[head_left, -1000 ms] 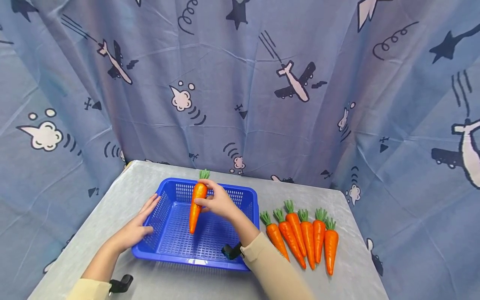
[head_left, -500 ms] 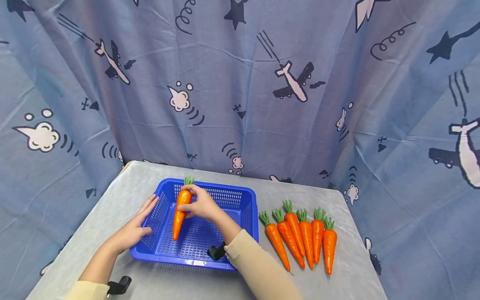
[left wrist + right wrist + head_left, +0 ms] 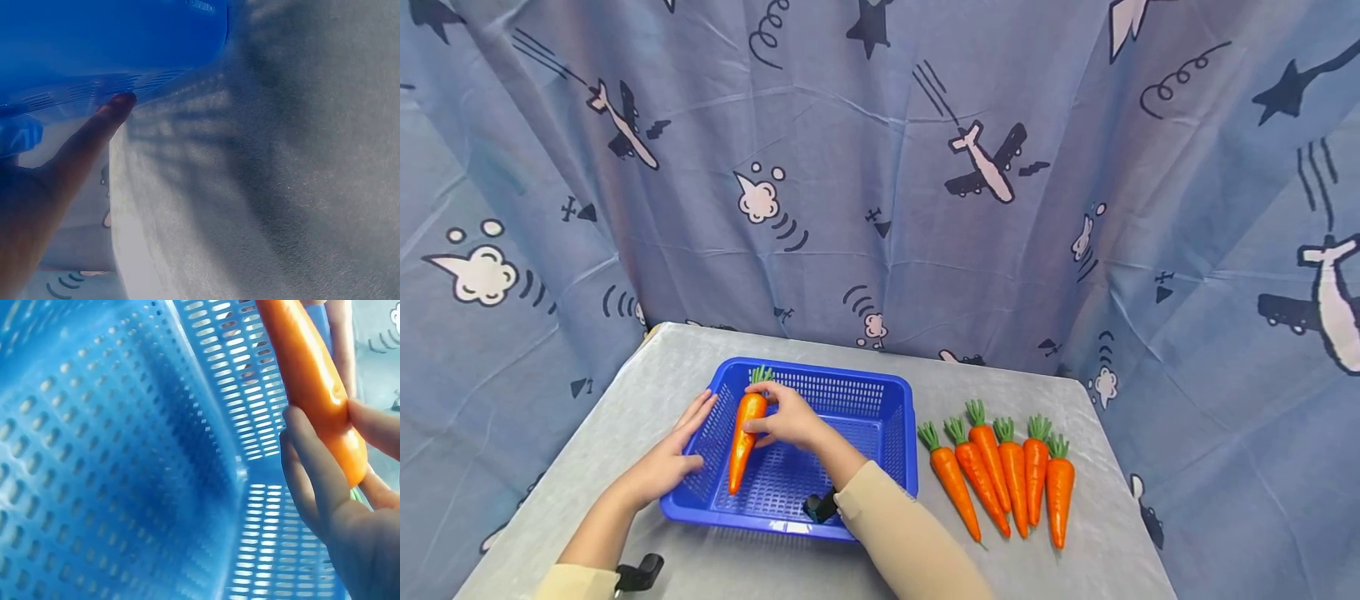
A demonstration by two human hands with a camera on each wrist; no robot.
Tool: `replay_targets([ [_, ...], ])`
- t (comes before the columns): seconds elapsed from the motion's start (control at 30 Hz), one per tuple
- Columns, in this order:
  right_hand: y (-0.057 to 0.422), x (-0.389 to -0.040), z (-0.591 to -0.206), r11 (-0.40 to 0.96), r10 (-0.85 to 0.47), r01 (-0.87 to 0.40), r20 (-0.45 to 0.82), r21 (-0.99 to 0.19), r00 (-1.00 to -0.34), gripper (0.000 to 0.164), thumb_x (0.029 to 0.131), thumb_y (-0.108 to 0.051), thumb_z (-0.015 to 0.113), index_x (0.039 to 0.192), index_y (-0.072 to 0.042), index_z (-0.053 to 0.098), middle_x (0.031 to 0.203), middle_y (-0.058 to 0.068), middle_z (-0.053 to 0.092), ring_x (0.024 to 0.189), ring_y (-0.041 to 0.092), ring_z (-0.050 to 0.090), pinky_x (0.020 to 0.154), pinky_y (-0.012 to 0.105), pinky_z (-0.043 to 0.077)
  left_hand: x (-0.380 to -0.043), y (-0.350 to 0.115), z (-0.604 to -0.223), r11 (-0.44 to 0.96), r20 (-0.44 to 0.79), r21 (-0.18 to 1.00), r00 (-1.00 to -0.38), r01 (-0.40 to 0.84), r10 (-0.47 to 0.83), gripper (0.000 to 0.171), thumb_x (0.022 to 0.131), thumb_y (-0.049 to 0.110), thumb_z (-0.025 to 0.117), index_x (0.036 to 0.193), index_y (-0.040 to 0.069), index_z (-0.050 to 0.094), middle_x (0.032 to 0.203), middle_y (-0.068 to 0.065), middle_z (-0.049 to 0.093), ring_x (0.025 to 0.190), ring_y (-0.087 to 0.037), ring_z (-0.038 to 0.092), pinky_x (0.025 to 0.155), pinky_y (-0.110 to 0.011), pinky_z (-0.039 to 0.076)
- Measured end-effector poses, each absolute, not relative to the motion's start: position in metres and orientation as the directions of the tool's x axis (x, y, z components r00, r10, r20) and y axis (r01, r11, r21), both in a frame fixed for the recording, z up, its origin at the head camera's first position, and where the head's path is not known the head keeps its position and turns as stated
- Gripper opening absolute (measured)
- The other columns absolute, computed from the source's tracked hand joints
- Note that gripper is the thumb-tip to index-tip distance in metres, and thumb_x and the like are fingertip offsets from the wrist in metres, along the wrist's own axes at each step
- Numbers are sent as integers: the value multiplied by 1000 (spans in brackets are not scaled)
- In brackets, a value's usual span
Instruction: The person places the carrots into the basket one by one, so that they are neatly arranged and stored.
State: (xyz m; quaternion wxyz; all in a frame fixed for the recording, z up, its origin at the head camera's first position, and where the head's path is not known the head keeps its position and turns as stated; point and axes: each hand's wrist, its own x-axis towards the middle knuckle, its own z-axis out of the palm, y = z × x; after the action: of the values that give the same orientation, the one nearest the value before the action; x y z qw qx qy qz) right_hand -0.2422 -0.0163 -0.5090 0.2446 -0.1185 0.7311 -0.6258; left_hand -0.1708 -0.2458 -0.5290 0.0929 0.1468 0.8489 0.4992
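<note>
My right hand [image 3: 790, 418] pinches an orange carrot [image 3: 742, 450] with green tops between thumb and fingers, inside the left part of a blue plastic basket [image 3: 752, 521]. The carrot slants, its tip toward the basket's near left corner. In the right wrist view, fingers and thumb lie on both sides of the carrot [image 3: 312, 375], near its thick end. Against the basket's left side rests my left hand [image 3: 662, 462], fingers fairly straight along the rim. One digit of the left hand [image 3: 94, 134] touches the perforated wall in the left wrist view.
Several carrots [image 3: 1017, 483] lie side by side on the table [image 3: 1097, 500], right of the basket, tops pointing away from me. A patterned blue curtain [image 3: 850, 208] hangs behind and around the table.
My right hand has carried the carrot leftward and lower, from the middle of the basket to near its left wall. The left hand has stayed at the left rim.
</note>
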Motion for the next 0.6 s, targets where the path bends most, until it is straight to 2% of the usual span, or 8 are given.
replay_targets([
  [0.3,-21,-246,-522,173,-479,232,-288,-957,-829,56,82,6,76,134,-8,60,111,12,53,87,32,69,74,54,60,-173,-245,-531,460,7,871,-940,174,342,98,78,-9,55,164,15,14,171,-9,-5,153,-49,-5,109,-81,7],
  [0.6,-27,-244,-533,220,-499,224,-307,-949,-810,56,81,12,73,132,-9,62,111,11,57,85,30,69,73,49,62,-171,-244,-531,461,13,869,-939,180,344,97,80,-9,55,164,14,13,171,-10,-6,153,-50,-6,109,-82,8],
])
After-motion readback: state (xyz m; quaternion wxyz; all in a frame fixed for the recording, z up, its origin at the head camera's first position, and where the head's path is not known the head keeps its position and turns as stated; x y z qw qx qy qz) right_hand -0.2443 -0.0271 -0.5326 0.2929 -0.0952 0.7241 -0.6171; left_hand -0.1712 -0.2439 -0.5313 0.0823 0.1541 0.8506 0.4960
